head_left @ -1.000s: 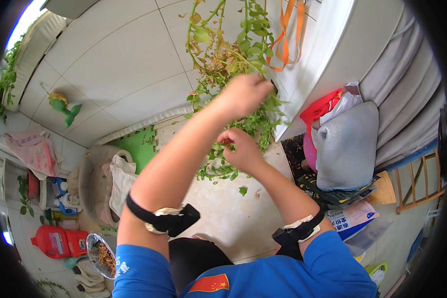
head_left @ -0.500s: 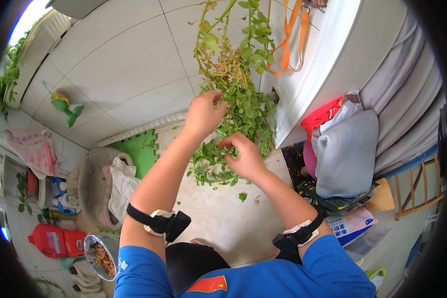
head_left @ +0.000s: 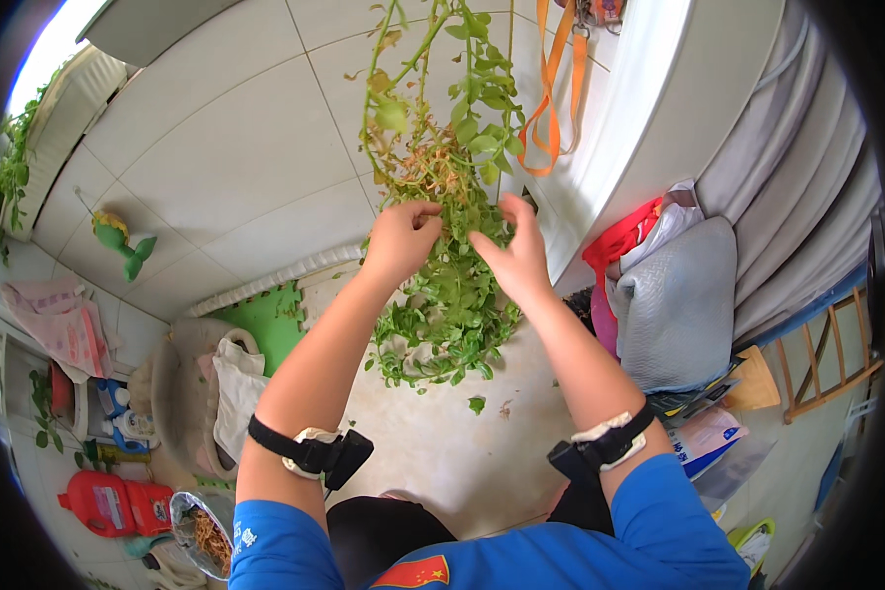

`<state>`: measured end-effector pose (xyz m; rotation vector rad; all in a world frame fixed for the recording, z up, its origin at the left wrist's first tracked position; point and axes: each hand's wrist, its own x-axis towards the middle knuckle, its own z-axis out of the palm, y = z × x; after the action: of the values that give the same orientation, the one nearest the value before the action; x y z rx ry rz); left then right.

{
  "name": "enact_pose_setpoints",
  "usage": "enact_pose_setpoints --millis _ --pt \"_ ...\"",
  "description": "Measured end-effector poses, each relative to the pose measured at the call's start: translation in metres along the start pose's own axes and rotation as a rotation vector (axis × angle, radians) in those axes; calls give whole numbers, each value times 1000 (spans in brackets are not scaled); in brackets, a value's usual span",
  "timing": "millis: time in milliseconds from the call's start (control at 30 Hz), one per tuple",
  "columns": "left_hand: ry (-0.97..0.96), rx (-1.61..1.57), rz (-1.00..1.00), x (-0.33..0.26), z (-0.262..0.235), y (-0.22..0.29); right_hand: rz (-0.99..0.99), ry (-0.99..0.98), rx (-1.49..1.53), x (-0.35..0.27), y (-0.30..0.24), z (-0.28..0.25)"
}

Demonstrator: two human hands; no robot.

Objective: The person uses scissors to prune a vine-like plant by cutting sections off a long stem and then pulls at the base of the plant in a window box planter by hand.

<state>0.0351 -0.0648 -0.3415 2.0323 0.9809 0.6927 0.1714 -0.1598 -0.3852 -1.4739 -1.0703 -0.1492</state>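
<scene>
A long trailing plant [head_left: 462, 295] hangs in front of me against the tiled wall, its leafy green ends massed near the floor. Dry brown leaves [head_left: 428, 162] cling to its middle stems. My left hand [head_left: 400, 241] is at the plant's left side with its fingers bent inward in a pinch; anything between the fingertips is too small to make out. On the right side my right hand [head_left: 519, 254] stands open, thumb and fingers apart around the foliage, with nothing plainly held. A small loose green leaf [head_left: 477, 404] lies on the floor below the plant.
At left are a grey pet bed [head_left: 172, 388] with a white cloth, a red jug [head_left: 98, 501] and a lined bin [head_left: 192, 516] holding dry brown scraps. Right of the plant, orange straps [head_left: 551, 98] hang near a white door frame. A grey padded bag [head_left: 674, 305] stands farther right.
My right hand has moved up from the lower foliage, and its fingers have spread. The left hand has come slightly lower. The view has shifted a little.
</scene>
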Motion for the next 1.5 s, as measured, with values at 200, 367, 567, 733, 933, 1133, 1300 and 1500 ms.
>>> enact_pose_setpoints --millis 200,367,567,733,933,1133,1300,1500 --pt "-98 -32 -39 -21 -15 17 368 -554 36 32 -16 3" --pt "-132 127 15 -29 -25 3 296 -551 -31 45 -19 -20" --pt "-154 245 28 -35 -29 -7 241 -546 10 79 -42 -49" --pt "-251 476 216 -65 -32 -15 210 -473 -110 93 -16 -52" --pt "-248 515 229 -88 -34 -10 163 -347 -412 59 1 -32" --pt "-209 231 59 -94 -43 5 -392 -478 -212 0 -10 -13" --pt "-191 132 38 -99 -50 13 -171 -449 -365 -23 2 13" --pt "-278 38 -115 -105 -72 18 -167 -516 -417 -29 14 12"
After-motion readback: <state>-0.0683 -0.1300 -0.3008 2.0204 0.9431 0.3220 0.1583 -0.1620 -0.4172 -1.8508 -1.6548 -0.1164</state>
